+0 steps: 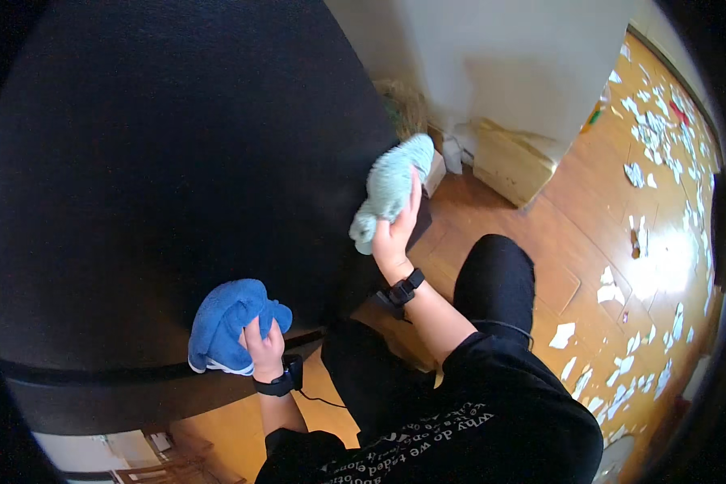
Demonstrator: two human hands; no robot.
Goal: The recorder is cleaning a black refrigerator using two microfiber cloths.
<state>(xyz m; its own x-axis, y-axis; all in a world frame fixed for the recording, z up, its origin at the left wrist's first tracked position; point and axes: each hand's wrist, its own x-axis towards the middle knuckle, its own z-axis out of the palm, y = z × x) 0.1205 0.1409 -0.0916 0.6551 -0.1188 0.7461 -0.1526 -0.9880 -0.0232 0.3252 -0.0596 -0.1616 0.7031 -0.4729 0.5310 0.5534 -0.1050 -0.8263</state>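
My left hand grips a bunched blue cloth with a white edge, close to the near rim of a large black surface. The cloth seems to rest on that surface. Farther to the right, my right hand is closed around a folded pale green fluffy cloth. That cloth lies over the right-hand edge of the black surface; whether it touches the surface, I cannot tell. Both wrists carry black straps with small devices. Folds of cloth hide some of the fingertips.
A cardboard box stands on the wooden floor against a white wall or panel. Scattered torn paper pieces cover much of the floor at right. My bent knee is beside the black surface. Wooden furniture shows at bottom left.
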